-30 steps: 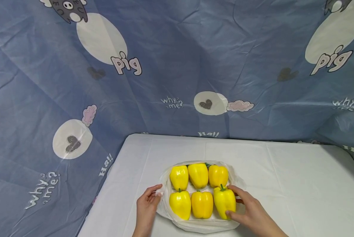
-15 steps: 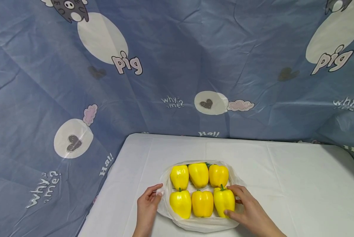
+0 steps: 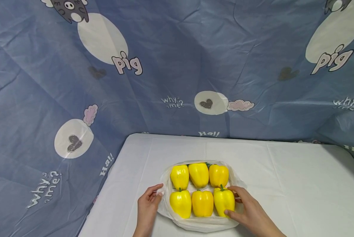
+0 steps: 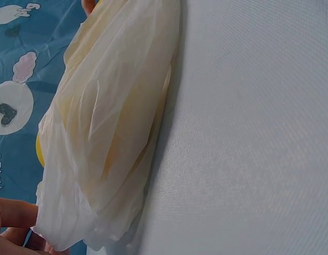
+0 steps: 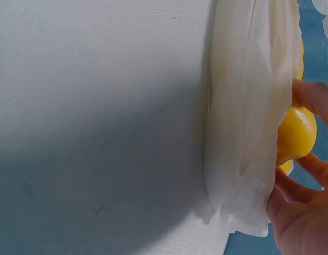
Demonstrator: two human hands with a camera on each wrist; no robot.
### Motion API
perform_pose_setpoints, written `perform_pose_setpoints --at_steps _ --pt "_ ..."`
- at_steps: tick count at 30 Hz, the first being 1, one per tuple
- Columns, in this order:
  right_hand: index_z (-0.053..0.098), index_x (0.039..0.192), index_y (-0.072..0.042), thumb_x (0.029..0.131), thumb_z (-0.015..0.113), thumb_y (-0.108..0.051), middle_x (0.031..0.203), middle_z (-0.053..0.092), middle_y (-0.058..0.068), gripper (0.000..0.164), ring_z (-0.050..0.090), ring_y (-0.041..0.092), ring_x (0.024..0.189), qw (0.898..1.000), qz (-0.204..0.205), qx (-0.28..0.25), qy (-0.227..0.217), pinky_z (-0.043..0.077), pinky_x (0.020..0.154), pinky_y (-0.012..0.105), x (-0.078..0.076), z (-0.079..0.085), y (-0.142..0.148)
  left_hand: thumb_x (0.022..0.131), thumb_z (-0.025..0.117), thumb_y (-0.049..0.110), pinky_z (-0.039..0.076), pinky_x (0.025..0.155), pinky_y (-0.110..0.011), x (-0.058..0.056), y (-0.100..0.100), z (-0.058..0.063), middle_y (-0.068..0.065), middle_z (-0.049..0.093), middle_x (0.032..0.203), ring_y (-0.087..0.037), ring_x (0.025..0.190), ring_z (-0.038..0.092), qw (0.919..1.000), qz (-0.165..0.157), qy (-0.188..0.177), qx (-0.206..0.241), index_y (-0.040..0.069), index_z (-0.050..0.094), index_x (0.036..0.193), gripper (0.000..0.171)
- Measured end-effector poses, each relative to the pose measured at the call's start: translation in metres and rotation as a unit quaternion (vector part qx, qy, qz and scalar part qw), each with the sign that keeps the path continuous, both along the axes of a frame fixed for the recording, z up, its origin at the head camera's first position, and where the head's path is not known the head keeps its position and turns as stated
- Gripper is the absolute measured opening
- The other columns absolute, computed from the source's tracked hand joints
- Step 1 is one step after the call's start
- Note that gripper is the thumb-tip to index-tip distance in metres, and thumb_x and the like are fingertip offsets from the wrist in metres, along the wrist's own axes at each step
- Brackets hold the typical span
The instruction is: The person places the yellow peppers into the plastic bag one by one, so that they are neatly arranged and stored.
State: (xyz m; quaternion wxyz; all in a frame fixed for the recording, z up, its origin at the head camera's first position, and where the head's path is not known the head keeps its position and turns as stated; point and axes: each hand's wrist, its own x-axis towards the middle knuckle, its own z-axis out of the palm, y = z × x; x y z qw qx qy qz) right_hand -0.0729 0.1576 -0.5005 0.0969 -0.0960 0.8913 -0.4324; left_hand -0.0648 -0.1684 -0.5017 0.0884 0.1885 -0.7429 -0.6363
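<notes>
Yellow bell peppers (image 3: 202, 203) lie in two rows of three inside an open white plastic bag (image 3: 206, 227) in the head view. My left hand (image 3: 147, 208) pinches the bag's left edge between thumb and fingers. At the other side, my right hand (image 3: 249, 208) holds the front-right bell pepper (image 3: 223, 199), thumb at its lower end and fingers along its right side. The right wrist view shows this pepper's yellow end (image 5: 298, 133) past the bag's wall, between thumb and fingers. In the left wrist view the bag's crinkled side (image 4: 111, 122) hides most of the peppers.
The bag stands on a table with a white cover (image 3: 283, 184). A blue printed cloth (image 3: 177, 65) hangs behind the table and along its left side. The bag's loose rim (image 3: 165, 176) is spread around the peppers.
The front-right bell pepper has shifted slightly left and stands a little straighter, with my right hand moving along with it. My left hand keeps its hold on the bag's edge.
</notes>
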Motion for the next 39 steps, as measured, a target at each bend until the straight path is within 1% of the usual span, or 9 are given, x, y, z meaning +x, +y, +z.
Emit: perform_pose_setpoints --at_steps 4,9,12,17,22,24,29,34,39 --pt "0.048 0.133 -0.019 0.073 0.086 -0.039 0.124 0.056 0.001 0.074 0.059 0.017 0.102 1.0 -0.001 0.003 0.006 0.053 0.086 0.032 0.0012 -0.0003 0.0002 0.087 0.066 -0.005 0.048 0.066 -0.019 0.0001 0.0002 -0.0006 -0.009 0.068 0.104 -0.015 0.08 0.055 1.0 0.0 -0.001 0.0 0.003 0.071 0.116 0.03" --pt "0.05 0.13 -0.024 0.074 0.085 -0.039 0.125 0.05 -0.006 0.068 0.056 0.013 0.101 0.999 0.014 0.008 0.047 0.053 0.082 0.027 0.0021 -0.0026 0.0012 0.087 0.066 -0.006 0.047 0.066 -0.018 -0.0007 -0.0003 -0.0025 -0.009 0.068 0.105 -0.014 0.08 0.054 1.0 0.001 0.0 0.001 0.003 0.071 0.115 0.03" --pt "0.053 0.128 -0.025 0.075 0.084 -0.042 0.124 0.05 -0.008 0.063 0.055 0.012 0.101 0.998 0.02 0.011 0.063 0.053 0.081 0.026 0.002 -0.0031 0.0013 0.087 0.066 -0.006 0.047 0.066 -0.018 -0.0006 -0.0002 -0.0032 -0.009 0.067 0.104 -0.014 0.08 0.054 1.0 0.002 0.001 0.002 0.003 0.071 0.115 0.03" --pt "0.055 0.127 -0.026 0.074 0.083 -0.044 0.125 0.052 -0.01 0.062 0.055 0.011 0.103 0.998 0.014 0.018 0.056 0.053 0.084 0.029 0.0015 -0.0019 0.0008 0.086 0.066 -0.006 0.048 0.068 -0.018 0.0005 -0.0001 -0.0039 -0.009 0.068 0.105 -0.014 0.081 0.056 1.0 0.001 0.007 0.005 0.002 0.071 0.115 0.03" --pt "0.057 0.126 -0.025 0.073 0.085 -0.041 0.126 0.054 -0.011 0.061 0.054 0.012 0.106 0.999 0.003 0.02 0.041 0.052 0.088 0.032 0.0006 -0.0018 -0.0004 0.086 0.065 -0.006 0.049 0.07 -0.019 0.0008 -0.0002 -0.0037 -0.009 0.069 0.108 -0.015 0.082 0.057 1.0 -0.001 0.007 -0.003 0.001 0.071 0.114 0.03" --pt "0.058 0.125 -0.025 0.074 0.085 -0.039 0.126 0.054 -0.011 0.06 0.053 0.012 0.107 0.999 0.0 0.019 0.039 0.052 0.089 0.031 0.0003 -0.002 -0.0009 0.086 0.064 -0.007 0.05 0.07 -0.019 0.0004 -0.0003 -0.0039 -0.01 0.069 0.107 -0.015 0.082 0.059 1.0 -0.001 0.003 -0.004 0.002 0.071 0.113 0.029" --pt "0.058 0.125 -0.024 0.075 0.085 -0.037 0.125 0.054 -0.011 0.058 0.054 0.013 0.107 0.999 0.002 0.021 0.048 0.052 0.088 0.031 0.0006 -0.0027 -0.0013 0.086 0.064 -0.007 0.051 0.069 -0.02 0.0001 -0.001 -0.0036 -0.01 0.069 0.102 -0.016 0.081 0.06 1.0 -0.002 -0.002 0.004 0.002 0.071 0.113 0.029" --pt "0.058 0.125 -0.023 0.075 0.085 -0.035 0.126 0.054 -0.011 0.058 0.053 0.013 0.107 0.998 0.003 0.02 0.051 0.052 0.089 0.032 0.0006 -0.0035 -0.0014 0.087 0.065 -0.005 0.051 0.069 -0.02 0.0012 -0.0017 -0.0032 -0.011 0.068 0.103 -0.015 0.081 0.06 0.9999 -0.007 0.005 0.009 0.0 0.07 0.116 0.03" --pt "0.058 0.126 -0.023 0.075 0.085 -0.032 0.126 0.054 -0.011 0.058 0.052 0.012 0.109 0.998 0.001 0.019 0.052 0.051 0.09 0.032 0.0006 -0.0049 -0.0021 0.087 0.065 -0.005 0.051 0.069 -0.02 0.0004 -0.0022 -0.0044 -0.01 0.068 0.104 -0.015 0.082 0.059 0.9999 -0.005 -0.001 0.012 0.001 0.07 0.116 0.03"
